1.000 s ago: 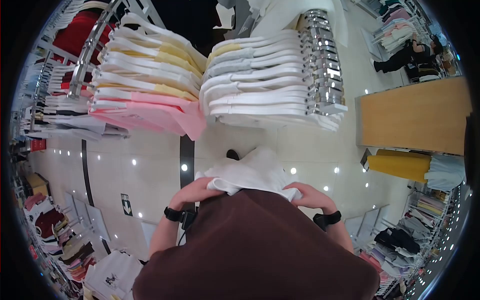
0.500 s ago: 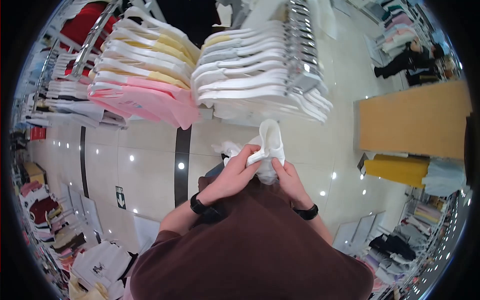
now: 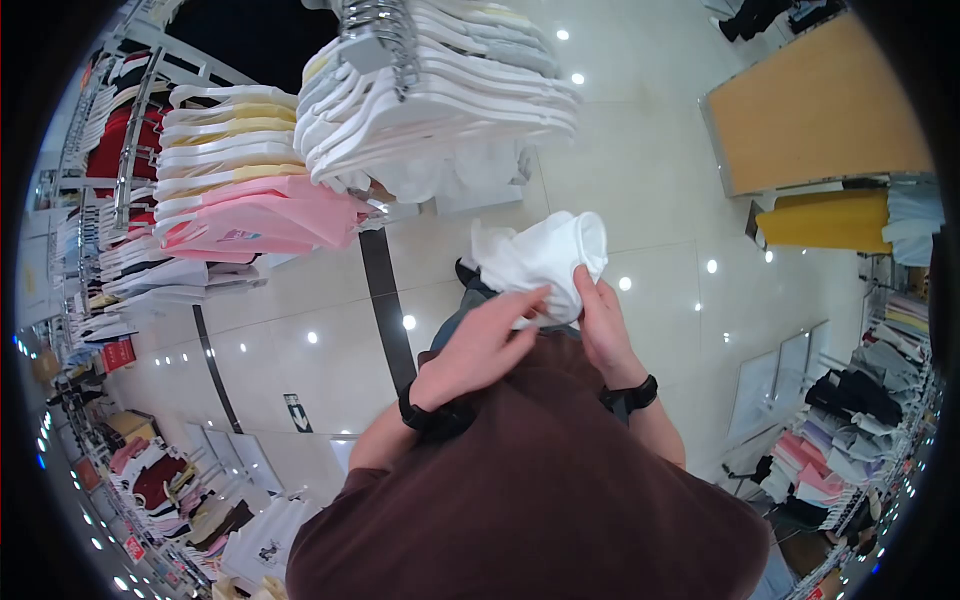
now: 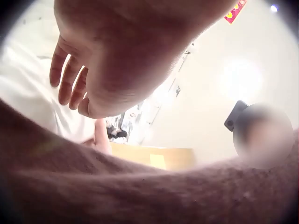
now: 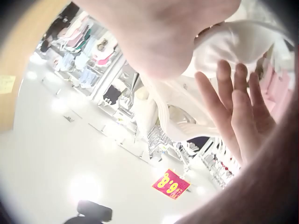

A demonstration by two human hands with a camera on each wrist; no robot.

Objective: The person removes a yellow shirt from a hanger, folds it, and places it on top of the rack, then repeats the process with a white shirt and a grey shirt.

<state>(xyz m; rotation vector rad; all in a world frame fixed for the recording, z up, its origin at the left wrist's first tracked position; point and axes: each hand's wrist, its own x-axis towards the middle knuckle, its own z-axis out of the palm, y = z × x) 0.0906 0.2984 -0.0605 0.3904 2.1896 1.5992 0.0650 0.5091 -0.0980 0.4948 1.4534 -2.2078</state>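
A bunched white garment [image 3: 545, 255] hangs in front of the brown shirt [image 3: 530, 470]; a ribbed edge shows on the garment [image 5: 168, 116] in the right wrist view. My right hand [image 3: 606, 325] grips it at its right side, thumb on top near the round opening. Over its lower left part lies my left hand [image 3: 485, 345], fingers spread and extended toward the cloth. Relaxed, loosely parted fingers of the left hand [image 4: 117, 56] appear beside the white cloth in the left wrist view. Facing the right wrist camera, that left hand [image 5: 243, 112] has nothing in its fingers.
Ahead hangs a rack of white hangers [image 3: 430, 110], with pink tops [image 3: 265, 215] to its left. A wooden panel [image 3: 815, 115] stands at the right above a folded mustard garment [image 3: 825, 218]. Tiled floor [image 3: 640, 200] stretches between the racks.
The white garment, first spread low between both hands, is gathered and raised. My left hand has let go of it. The view has turned, so the hanger rack sits further left.
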